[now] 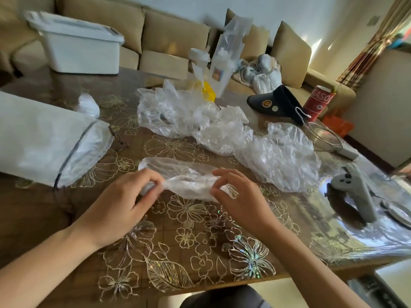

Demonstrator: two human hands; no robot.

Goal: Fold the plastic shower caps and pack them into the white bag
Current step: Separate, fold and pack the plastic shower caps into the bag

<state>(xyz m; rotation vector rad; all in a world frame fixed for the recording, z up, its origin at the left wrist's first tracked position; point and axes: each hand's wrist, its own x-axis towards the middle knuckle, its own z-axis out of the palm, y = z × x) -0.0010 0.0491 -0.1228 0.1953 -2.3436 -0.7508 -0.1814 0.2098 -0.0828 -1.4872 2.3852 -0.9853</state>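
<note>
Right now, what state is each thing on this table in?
Held shower cap: folded into a long strip.
Left grip: pinching that cap.
Right grip: pinching that cap.
White bag: on its side, mouth open, plastic inside.
Loose shower caps: crumpled, unfolded.
Storage box: lid on.

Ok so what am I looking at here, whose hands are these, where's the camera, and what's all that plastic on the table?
No machine here: a person works with bare hands, and the one picture comes from a wide-angle camera on their head, looking forward and down. The left hand and right hand each pinch a clear plastic shower cap, gathered into a long strip on the flowered table. Beyond it lie more crumpled caps, not yet folded. The white bag lies on its side at the left. A grey controller and a black visor are nearby.
</note>
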